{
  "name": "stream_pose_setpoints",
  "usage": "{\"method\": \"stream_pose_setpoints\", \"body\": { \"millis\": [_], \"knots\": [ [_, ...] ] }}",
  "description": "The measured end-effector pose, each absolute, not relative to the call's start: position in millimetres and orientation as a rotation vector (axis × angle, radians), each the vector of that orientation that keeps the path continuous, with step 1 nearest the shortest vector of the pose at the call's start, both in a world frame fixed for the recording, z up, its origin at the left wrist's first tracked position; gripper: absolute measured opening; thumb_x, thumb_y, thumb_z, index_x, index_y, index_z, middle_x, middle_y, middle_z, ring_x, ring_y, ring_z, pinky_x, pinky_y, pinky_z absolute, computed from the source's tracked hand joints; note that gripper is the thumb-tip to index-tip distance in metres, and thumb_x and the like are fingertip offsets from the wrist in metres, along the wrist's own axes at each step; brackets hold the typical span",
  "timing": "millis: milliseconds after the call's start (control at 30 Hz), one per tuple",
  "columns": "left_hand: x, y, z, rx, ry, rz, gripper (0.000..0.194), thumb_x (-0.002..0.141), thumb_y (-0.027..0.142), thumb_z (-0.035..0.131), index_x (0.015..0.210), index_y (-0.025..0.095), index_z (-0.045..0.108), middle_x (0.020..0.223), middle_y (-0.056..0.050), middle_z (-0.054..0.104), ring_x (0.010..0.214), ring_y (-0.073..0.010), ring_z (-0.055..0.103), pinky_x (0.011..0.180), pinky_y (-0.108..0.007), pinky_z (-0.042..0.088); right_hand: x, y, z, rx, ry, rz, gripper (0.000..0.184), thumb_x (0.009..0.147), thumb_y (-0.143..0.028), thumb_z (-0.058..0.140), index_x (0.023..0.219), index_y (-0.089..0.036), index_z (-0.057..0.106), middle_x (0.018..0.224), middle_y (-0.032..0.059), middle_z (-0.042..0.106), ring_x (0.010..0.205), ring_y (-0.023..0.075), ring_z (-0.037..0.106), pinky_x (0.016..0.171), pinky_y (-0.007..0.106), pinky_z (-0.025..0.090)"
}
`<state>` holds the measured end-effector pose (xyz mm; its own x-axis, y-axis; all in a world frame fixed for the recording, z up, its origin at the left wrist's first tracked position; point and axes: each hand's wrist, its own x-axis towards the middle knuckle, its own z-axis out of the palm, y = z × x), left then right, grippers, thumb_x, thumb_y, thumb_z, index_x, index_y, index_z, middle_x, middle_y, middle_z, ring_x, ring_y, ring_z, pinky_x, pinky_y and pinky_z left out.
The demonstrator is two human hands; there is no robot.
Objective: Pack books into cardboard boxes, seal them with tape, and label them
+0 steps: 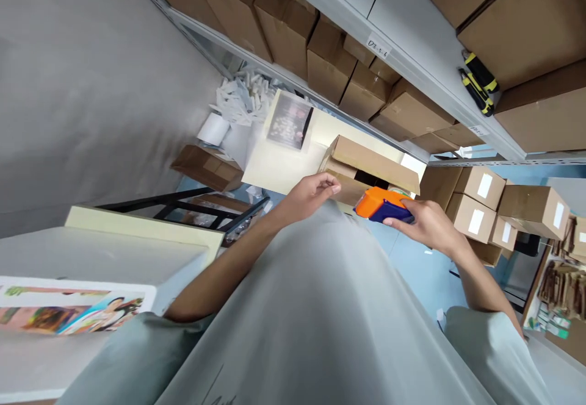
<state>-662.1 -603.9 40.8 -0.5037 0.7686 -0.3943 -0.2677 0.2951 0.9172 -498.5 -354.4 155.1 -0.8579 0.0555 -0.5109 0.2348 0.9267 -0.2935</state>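
My right hand [428, 225] grips an orange and dark blue tape dispenser [382, 204], held just in front of a cardboard box [375, 164]. The box lies on a pale yellow table with its near flap raised and a dark gap showing inside. To the left of the box is my left hand [309, 196], its fingers loosely curled and the thumb a little apart from them. I see nothing held in it. Part of the box's near side is hidden behind my hands and the dispenser.
A printed sheet [290, 121] lies on the table's left part. Above stands a shelf [412, 45] packed with cartons, with two yellow-black utility knives [478, 85] on it. Labelled boxes [480, 194] are stacked at right. An open carton [208, 167] sits at left.
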Motion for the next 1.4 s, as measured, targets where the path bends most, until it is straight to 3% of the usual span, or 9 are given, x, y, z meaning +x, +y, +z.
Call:
{"method": "stream_pose_setpoints", "body": {
  "millis": [300, 433, 567, 733, 967, 1133, 1400],
  "knots": [
    [-712, -637, 32, 0.304, 1.591, 1.399, 0.055, 0.078, 0.073, 0.083, 0.090, 0.020, 0.074, 0.094, -0.006, 0.074, 0.102, -0.0292, 0.072, 0.100, -0.044, 0.061, -526, -332, 179, 0.339, 2.224, -0.662, 0.060, 0.099, -0.079, 0.056, 0.088, -0.022, 0.071, 0.060, 0.0017, 0.066, 0.049, 0.0172, 0.053, 0.054, 0.031, 0.032],
    [-720, -641, 32, 0.152, 1.343, 1.480, 0.054, 0.073, 0.069, 0.091, 0.086, 0.019, 0.072, 0.082, -0.001, 0.065, 0.089, -0.0215, 0.069, 0.108, -0.053, 0.061, -535, -317, 193, 0.418, 2.175, -0.722, 0.064, 0.094, -0.084, 0.059, 0.083, -0.022, 0.070, 0.061, 0.0020, 0.067, 0.050, 0.0167, 0.053, 0.052, 0.031, 0.034],
    [-714, -626, 24, 0.036, 1.180, 1.516, 0.053, 0.072, 0.063, 0.094, 0.087, 0.017, 0.073, 0.085, -0.001, 0.064, 0.086, -0.0179, 0.066, 0.110, -0.056, 0.060, -549, -304, 196, 0.515, 2.103, -0.772, 0.066, 0.090, -0.087, 0.063, 0.078, -0.022, 0.068, 0.063, 0.0026, 0.070, 0.052, 0.0167, 0.056, 0.052, 0.031, 0.037],
    [-716, -618, 4, -0.034, 1.130, 1.521, 0.051, 0.067, 0.060, 0.099, 0.083, 0.017, 0.074, 0.085, -0.002, 0.066, 0.092, -0.0200, 0.069, 0.113, -0.054, 0.059, -558, -297, 182, 0.543, 1.996, -0.899, 0.063, 0.089, -0.084, 0.067, 0.085, -0.021, 0.071, 0.067, 0.0026, 0.073, 0.058, 0.0181, 0.063, 0.056, 0.030, 0.041],
    [-725, -619, -9, -0.022, 1.101, 1.508, 0.049, 0.070, 0.055, 0.099, 0.082, 0.015, 0.075, 0.083, -0.004, 0.069, 0.092, -0.0214, 0.070, 0.115, -0.064, 0.056, -552, -292, 131, 0.614, 1.852, -1.072, 0.062, 0.084, -0.081, 0.074, 0.092, -0.019, 0.072, 0.073, 0.0042, 0.077, 0.070, 0.0226, 0.073, 0.066, 0.031, 0.053],
    [-728, -615, -20, -0.028, 1.222, 1.500, 0.042, 0.073, 0.049, 0.098, 0.084, 0.016, 0.074, 0.088, -0.004, 0.072, 0.101, -0.0244, 0.074, 0.120, -0.059, 0.052, -545, -293, 110, 0.606, 1.834, -1.136, 0.061, 0.082, -0.080, 0.076, 0.090, -0.020, 0.070, 0.070, 0.0023, 0.075, 0.066, 0.0200, 0.070, 0.065, 0.030, 0.052],
    [-737, -610, -31, -0.052, 1.164, 1.551, 0.042, 0.073, 0.045, 0.098, 0.081, 0.016, 0.069, 0.085, -0.002, 0.068, 0.096, -0.0199, 0.071, 0.117, -0.058, 0.054, -552, -302, 110, 0.561, 1.866, -1.149, 0.060, 0.084, -0.080, 0.074, 0.081, -0.020, 0.068, 0.071, 0.0029, 0.075, 0.066, 0.0198, 0.069, 0.069, 0.032, 0.053]
  ]
}}
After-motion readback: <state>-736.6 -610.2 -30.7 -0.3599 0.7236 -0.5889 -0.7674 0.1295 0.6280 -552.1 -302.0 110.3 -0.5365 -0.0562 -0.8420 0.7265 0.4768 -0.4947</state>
